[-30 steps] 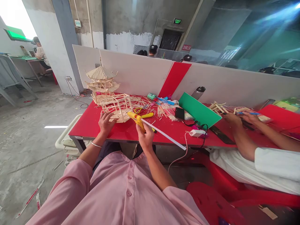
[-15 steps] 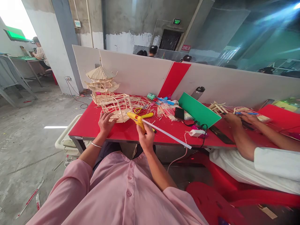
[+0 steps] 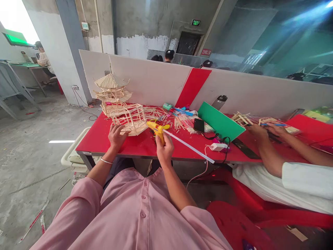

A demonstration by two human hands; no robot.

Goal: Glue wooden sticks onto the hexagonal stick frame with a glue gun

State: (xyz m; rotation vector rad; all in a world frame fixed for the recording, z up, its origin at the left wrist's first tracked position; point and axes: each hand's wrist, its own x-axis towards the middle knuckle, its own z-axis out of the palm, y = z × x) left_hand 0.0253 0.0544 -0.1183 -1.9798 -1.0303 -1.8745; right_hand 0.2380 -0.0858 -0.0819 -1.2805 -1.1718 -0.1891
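Note:
My right hand [image 3: 164, 150] is wrapped around the handle of a yellow hot glue gun [image 3: 156, 129], its nozzle pointing left beside a frame of thin wooden sticks [image 3: 132, 119]. A long pale glue stick [image 3: 189, 146] sticks out of the back of the gun, slanting down to the right. At the near left corner of the frame, my left hand [image 3: 117, 137] grips its edge with bent fingers; the exact finger contact is partly hidden. Behind the frame stands a tiered pagoda model [image 3: 111, 90] built of similar sticks.
Loose sticks [image 3: 153, 113] and bagged sticks [image 3: 188, 123] lie on the red table [image 3: 96, 142]. A black phone [image 3: 199, 125], a green board [image 3: 221, 121] and a white plug adapter [image 3: 218, 147] are to the right. There a co-worker's hands [image 3: 265, 132] handle sticks. A white partition [image 3: 151, 78] stands behind.
My right hand has moved the glue gun slightly to the right, drawing its nozzle back from the stick frame. My left hand stays at the frame's corner.

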